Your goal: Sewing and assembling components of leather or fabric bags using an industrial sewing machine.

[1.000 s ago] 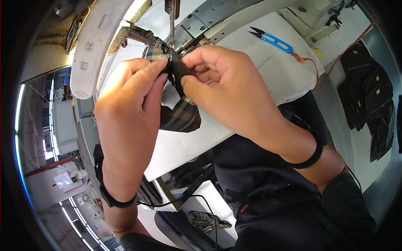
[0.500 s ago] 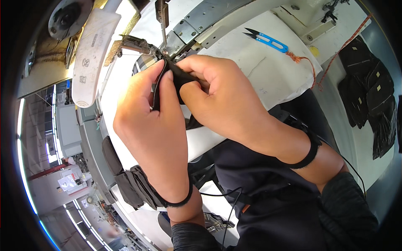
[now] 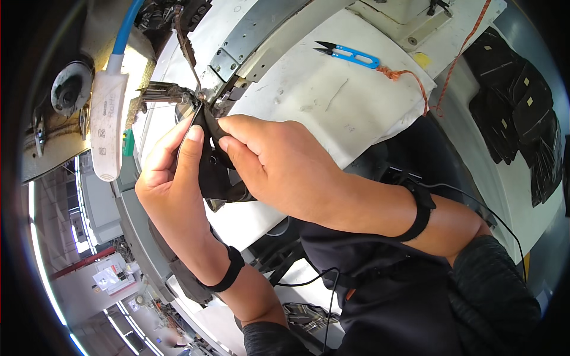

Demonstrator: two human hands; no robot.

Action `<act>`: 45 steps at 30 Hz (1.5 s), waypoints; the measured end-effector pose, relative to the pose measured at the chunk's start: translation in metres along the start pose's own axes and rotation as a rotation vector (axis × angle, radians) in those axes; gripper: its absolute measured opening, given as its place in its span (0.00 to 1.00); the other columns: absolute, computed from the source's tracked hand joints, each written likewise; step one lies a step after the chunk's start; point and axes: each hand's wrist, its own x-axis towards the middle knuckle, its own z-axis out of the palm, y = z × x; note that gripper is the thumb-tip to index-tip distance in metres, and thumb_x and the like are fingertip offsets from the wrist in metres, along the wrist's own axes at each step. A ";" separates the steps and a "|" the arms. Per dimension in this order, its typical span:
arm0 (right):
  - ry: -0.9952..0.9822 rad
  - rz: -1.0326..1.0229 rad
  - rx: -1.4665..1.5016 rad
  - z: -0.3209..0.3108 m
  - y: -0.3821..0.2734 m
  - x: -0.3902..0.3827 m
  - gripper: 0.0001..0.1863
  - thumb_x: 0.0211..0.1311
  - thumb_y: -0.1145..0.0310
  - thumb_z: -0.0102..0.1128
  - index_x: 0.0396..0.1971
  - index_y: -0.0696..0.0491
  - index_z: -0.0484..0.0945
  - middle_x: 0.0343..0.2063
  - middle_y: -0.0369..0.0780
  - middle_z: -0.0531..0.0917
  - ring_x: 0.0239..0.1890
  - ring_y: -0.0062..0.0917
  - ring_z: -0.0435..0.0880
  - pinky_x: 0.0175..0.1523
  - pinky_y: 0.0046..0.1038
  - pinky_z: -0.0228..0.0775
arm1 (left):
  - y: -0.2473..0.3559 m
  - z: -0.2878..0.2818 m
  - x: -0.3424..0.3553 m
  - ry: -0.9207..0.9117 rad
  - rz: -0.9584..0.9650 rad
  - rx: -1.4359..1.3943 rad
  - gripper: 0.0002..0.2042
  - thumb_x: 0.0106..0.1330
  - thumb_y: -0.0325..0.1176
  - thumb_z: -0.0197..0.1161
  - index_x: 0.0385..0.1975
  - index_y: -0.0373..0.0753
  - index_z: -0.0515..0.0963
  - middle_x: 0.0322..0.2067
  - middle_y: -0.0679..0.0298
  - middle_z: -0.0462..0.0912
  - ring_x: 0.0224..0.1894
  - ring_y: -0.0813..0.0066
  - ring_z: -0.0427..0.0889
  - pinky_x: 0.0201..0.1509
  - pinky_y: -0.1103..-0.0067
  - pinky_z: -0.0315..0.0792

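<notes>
With thumb and bent fingers nearly closed, the left hand [image 3: 175, 181] and right hand [image 3: 288, 163] pinch the dark cloth [image 3: 211, 178] just beside the metal machine parts [image 3: 171, 92], its upper end indistinct there and the right hand's lower fingers hidden.

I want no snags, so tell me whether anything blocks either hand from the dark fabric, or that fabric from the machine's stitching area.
Nothing visible does: the left hand and right hand both pinch the dark fabric directly, and its upper end lies at the stitching area. The blue thread snips lie off to the right.
</notes>
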 end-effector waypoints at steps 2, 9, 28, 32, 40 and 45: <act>-0.012 0.004 -0.003 -0.001 -0.001 0.000 0.10 0.77 0.71 0.56 0.35 0.62 0.73 0.21 0.56 0.81 0.29 0.56 0.85 0.34 0.52 0.74 | 0.006 0.007 -0.004 0.054 -0.016 0.036 0.10 0.72 0.24 0.72 0.50 0.31 0.90 0.41 0.63 0.91 0.43 0.84 0.85 0.50 0.84 0.78; -0.022 0.025 0.111 0.002 0.012 0.003 0.07 0.78 0.72 0.55 0.39 0.60 0.75 0.24 0.52 0.79 0.26 0.44 0.76 0.32 0.42 0.68 | 0.006 0.037 -0.027 0.204 0.360 0.453 0.09 0.70 0.19 0.70 0.48 0.33 0.90 0.40 0.58 0.91 0.40 0.75 0.88 0.46 0.79 0.81; -0.066 0.161 0.370 -0.001 0.010 0.007 0.13 0.76 0.79 0.54 0.55 0.62 0.80 0.39 0.34 0.87 0.38 0.11 0.81 0.42 0.18 0.75 | 0.014 0.036 -0.032 0.133 0.432 0.606 0.11 0.66 0.17 0.71 0.47 0.34 0.89 0.39 0.57 0.87 0.38 0.60 0.88 0.44 0.71 0.82; 0.070 -0.024 0.173 0.001 0.028 0.000 0.15 0.72 0.80 0.58 0.56 0.62 0.80 0.41 0.36 0.89 0.40 0.15 0.84 0.45 0.22 0.77 | -0.003 0.037 -0.039 0.156 0.544 0.597 0.16 0.61 0.14 0.73 0.48 0.36 0.90 0.39 0.60 0.87 0.41 0.62 0.86 0.46 0.71 0.80; 0.024 0.099 0.323 -0.016 0.008 -0.009 0.10 0.69 0.74 0.64 0.46 0.62 0.86 0.34 0.42 0.88 0.34 0.21 0.86 0.41 0.24 0.78 | -0.013 0.028 -0.033 0.186 0.742 0.564 0.17 0.54 0.16 0.77 0.44 0.38 0.92 0.37 0.63 0.87 0.37 0.67 0.85 0.43 0.74 0.77; -0.041 0.105 0.295 -0.014 0.014 -0.001 0.12 0.73 0.79 0.65 0.53 0.66 0.86 0.41 0.39 0.91 0.43 0.15 0.87 0.49 0.19 0.81 | -0.019 0.021 -0.023 0.121 0.788 0.496 0.15 0.53 0.17 0.78 0.42 0.36 0.91 0.36 0.65 0.87 0.36 0.69 0.85 0.40 0.74 0.73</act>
